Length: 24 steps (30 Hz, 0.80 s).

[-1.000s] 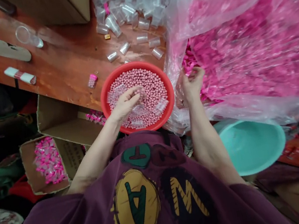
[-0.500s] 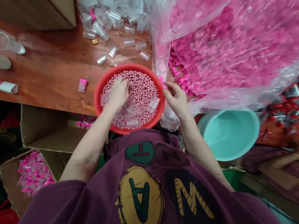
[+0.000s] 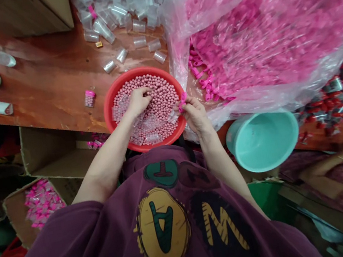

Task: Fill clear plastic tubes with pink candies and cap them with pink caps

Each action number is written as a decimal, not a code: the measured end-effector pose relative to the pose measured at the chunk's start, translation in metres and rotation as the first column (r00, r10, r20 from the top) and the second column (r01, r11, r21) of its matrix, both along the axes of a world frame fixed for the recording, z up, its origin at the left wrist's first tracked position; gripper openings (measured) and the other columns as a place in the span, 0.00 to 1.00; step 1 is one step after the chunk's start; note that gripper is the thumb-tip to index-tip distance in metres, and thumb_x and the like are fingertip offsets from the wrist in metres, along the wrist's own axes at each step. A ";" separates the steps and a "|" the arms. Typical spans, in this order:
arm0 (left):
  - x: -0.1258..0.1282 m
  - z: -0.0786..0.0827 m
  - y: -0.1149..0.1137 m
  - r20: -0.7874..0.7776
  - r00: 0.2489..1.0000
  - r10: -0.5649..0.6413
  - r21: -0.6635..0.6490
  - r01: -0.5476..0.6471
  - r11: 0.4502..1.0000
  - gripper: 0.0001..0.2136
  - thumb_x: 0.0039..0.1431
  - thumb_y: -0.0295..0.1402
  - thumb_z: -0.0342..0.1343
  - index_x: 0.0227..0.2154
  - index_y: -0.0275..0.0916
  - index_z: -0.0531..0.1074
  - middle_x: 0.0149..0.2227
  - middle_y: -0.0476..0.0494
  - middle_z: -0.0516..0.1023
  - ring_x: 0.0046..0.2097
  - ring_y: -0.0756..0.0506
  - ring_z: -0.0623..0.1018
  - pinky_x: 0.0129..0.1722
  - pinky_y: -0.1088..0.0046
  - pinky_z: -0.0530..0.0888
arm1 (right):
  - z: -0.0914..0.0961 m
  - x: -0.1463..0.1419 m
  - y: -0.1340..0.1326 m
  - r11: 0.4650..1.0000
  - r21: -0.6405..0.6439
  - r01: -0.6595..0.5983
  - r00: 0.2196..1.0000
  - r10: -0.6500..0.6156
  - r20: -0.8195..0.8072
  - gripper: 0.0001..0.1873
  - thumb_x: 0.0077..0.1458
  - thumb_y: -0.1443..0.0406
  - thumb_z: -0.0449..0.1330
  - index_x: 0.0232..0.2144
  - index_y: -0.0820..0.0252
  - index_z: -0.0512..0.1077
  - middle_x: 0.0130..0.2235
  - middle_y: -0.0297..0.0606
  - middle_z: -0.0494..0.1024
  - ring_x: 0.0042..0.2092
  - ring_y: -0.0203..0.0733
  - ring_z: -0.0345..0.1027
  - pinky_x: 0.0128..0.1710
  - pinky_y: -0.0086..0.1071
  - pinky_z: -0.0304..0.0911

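A red basin [image 3: 108,115] full of small pink beads [image 3: 162,89] stands in front of me, with several clear plastic tubes [image 3: 152,138] lying among the beads. My left hand [image 3: 139,102] is inside the basin over the beads, its fingers curled together; whatever they hold is hidden. At the basin's right rim, my right hand [image 3: 197,115] pinches a bright pink plastic cap [image 3: 183,100] between thumb and fingers. A small bead-filled tube with a pink cap [image 3: 89,98] rests on the table left of the basin.
Loose clear tubes [image 3: 139,42] lie beyond the basin. A plastic bag [image 3: 275,39] of pink caps spreads to the right, above a turquoise basin [image 3: 265,140]. Cardboard boxes [image 3: 49,148] sit at lower left. Another person's arm [image 3: 327,167] is at far right.
My right hand has moved slightly left and toward me, bringing the pink cap over the basin's rim. The left hand remains in the beads. The whole view has shifted a little.
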<state>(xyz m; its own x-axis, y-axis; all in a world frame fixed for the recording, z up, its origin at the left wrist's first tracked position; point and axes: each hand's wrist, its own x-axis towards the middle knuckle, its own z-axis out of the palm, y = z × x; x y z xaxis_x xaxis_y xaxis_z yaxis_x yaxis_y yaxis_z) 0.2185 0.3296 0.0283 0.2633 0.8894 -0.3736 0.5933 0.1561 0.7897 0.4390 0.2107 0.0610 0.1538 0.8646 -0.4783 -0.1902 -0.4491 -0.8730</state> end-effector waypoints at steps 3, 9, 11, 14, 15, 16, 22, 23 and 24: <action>-0.015 0.016 -0.007 0.195 0.968 0.158 -0.075 -0.146 0.986 0.09 0.54 0.25 0.62 0.38 0.37 0.82 0.42 0.44 0.86 0.46 0.43 0.81 0.57 0.62 0.77 | 0.003 -0.010 0.006 0.997 0.055 -0.046 0.999 0.045 0.013 0.30 0.55 0.44 0.69 0.50 0.49 0.66 0.38 0.32 0.79 0.38 0.44 0.80 0.36 0.37 0.75; -0.023 0.051 -0.036 0.611 0.660 0.438 -0.492 -0.117 0.863 0.15 0.55 0.30 0.70 0.47 0.40 0.80 0.44 0.46 0.86 0.47 0.46 0.84 0.54 0.67 0.80 | 0.011 -0.031 0.026 0.981 0.192 -0.014 0.987 -0.018 0.161 0.32 0.59 0.38 0.69 0.52 0.47 0.65 0.43 0.34 0.79 0.34 0.42 0.79 0.28 0.36 0.74; -0.022 0.061 -0.043 0.656 0.571 0.494 -0.595 -0.012 0.804 0.16 0.58 0.32 0.70 0.49 0.41 0.78 0.43 0.46 0.85 0.46 0.45 0.85 0.50 0.65 0.82 | 0.018 -0.035 0.032 0.975 0.218 -0.031 0.977 -0.017 0.214 0.28 0.61 0.39 0.68 0.49 0.48 0.69 0.42 0.36 0.80 0.34 0.43 0.77 0.30 0.38 0.76; -0.018 0.070 -0.047 0.655 0.524 0.544 -0.664 0.055 0.746 0.15 0.60 0.29 0.69 0.49 0.41 0.78 0.42 0.47 0.84 0.43 0.46 0.85 0.46 0.67 0.83 | 0.030 -0.039 0.035 0.959 0.262 -0.105 0.947 0.016 0.321 0.23 0.65 0.41 0.64 0.49 0.50 0.75 0.44 0.38 0.82 0.41 0.46 0.79 0.44 0.44 0.81; -0.017 0.072 -0.047 0.649 0.519 0.556 -0.674 0.052 0.737 0.15 0.60 0.27 0.68 0.49 0.40 0.78 0.41 0.47 0.84 0.42 0.47 0.84 0.45 0.68 0.82 | 0.034 -0.040 0.036 0.949 0.282 -0.142 0.928 0.029 0.371 0.22 0.67 0.43 0.63 0.50 0.50 0.76 0.47 0.39 0.83 0.46 0.48 0.79 0.50 0.47 0.81; -0.016 0.073 -0.048 0.645 0.513 0.566 -0.679 0.046 0.733 0.14 0.59 0.26 0.68 0.48 0.39 0.79 0.41 0.47 0.83 0.41 0.48 0.83 0.44 0.70 0.82 | 0.038 -0.042 0.036 0.934 0.306 -0.184 0.907 0.041 0.418 0.20 0.69 0.45 0.61 0.51 0.49 0.77 0.49 0.39 0.83 0.51 0.50 0.79 0.55 0.50 0.80; -0.019 0.075 -0.051 0.657 0.502 0.563 -0.674 0.056 0.736 0.13 0.61 0.23 0.64 0.48 0.38 0.81 0.43 0.46 0.84 0.42 0.47 0.84 0.50 0.66 0.81 | 0.058 -0.049 0.035 0.824 0.435 -0.363 0.757 -0.012 0.654 0.17 0.74 0.53 0.55 0.56 0.48 0.77 0.55 0.43 0.82 0.60 0.54 0.77 0.66 0.58 0.73; -0.019 0.076 -0.051 0.655 0.506 0.561 -0.675 0.060 0.735 0.12 0.62 0.24 0.63 0.48 0.38 0.81 0.43 0.45 0.84 0.43 0.47 0.84 0.51 0.65 0.81 | 0.061 -0.050 0.035 0.818 0.437 -0.375 0.736 -0.024 0.677 0.18 0.75 0.53 0.54 0.57 0.48 0.77 0.55 0.43 0.82 0.59 0.54 0.77 0.65 0.59 0.73; -0.019 0.077 -0.052 0.655 0.509 0.559 -0.675 0.062 0.735 0.11 0.64 0.24 0.63 0.48 0.38 0.81 0.43 0.44 0.84 0.43 0.46 0.84 0.50 0.64 0.81 | 0.063 -0.051 0.034 0.814 0.440 -0.379 0.724 -0.035 0.689 0.17 0.75 0.52 0.54 0.57 0.48 0.77 0.55 0.43 0.82 0.60 0.55 0.77 0.65 0.59 0.73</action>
